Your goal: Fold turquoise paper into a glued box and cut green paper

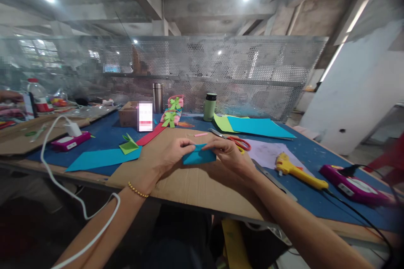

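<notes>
A small piece of blue paper [199, 158] is held between my two hands, just over the brown cardboard sheet [186, 187]. My left hand [176, 151] pinches its left end, thumb and fingers closed on the top edge. At the right end, my right hand [230, 154] grips the paper with thumb and forefinger. Beyond my right hand lie scissors with red handles [241, 142], and a pink slim tool [201, 135] rests on the cardboard. Left of my left hand are a larger blue paper strip [101, 158] and a folded green paper [129, 146].
A yellow glue gun [301, 174] and a purple power strip [355, 187] lie at right. Blue sheets [261, 127], a green bottle [210, 107] and a steel flask [157, 97] stand toward the back. A white cable [47, 147] hangs over the left edge. Another person's hand [9, 96] shows far left.
</notes>
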`<act>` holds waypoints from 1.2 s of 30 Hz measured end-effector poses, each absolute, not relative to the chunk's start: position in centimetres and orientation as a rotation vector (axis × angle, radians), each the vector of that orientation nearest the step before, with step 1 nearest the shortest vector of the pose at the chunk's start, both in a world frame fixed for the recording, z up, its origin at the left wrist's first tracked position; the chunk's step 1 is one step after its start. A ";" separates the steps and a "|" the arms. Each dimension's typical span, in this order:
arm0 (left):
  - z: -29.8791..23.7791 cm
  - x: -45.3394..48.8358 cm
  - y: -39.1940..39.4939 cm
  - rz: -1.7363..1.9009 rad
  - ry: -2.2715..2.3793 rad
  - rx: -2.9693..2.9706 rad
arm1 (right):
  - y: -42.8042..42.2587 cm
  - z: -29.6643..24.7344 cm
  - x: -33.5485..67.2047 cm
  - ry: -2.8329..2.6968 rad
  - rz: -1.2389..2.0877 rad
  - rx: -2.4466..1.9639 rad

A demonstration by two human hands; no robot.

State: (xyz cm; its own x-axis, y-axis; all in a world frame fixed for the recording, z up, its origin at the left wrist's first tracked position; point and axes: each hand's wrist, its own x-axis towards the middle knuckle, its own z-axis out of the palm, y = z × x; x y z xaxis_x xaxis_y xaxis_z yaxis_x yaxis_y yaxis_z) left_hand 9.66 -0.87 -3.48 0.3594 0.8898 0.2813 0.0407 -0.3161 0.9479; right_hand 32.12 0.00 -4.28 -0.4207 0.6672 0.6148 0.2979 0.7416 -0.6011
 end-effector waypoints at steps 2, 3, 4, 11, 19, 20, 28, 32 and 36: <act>-3.5 9.6 -0.8 1.107 0.846 1.654 | -0.2 -4.1 31.9 -2.026 0.514 -0.721; -3.5 9.5 -0.7 1.108 0.845 1.654 | -0.3 -4.0 31.8 -2.017 0.527 -0.718; -3.5 9.4 -0.7 1.111 0.843 1.653 | -0.4 -3.8 31.7 -1.994 0.554 -0.716; -3.0 9.2 -1.4 1.122 0.877 1.666 | -1.3 -2.4 31.8 -1.780 0.991 -0.853; -0.9 9.6 -3.6 1.075 1.020 1.822 | -1.6 -2.3 32.0 -1.644 1.261 -0.808; -0.7 9.6 -3.7 1.066 1.046 1.845 | -1.5 -2.4 31.9 -1.650 1.245 -0.851; 0.2 9.5 -4.1 1.038 1.110 1.868 | -0.9 -2.8 31.8 -1.709 1.096 -0.998; -0.5 9.6 -3.4 1.052 1.096 1.856 | -0.6 -3.1 31.7 -1.766 0.987 -0.997; -1.9 9.9 -2.2 1.052 1.050 1.920 | -0.8 -3.2 31.4 -1.838 0.821 -1.047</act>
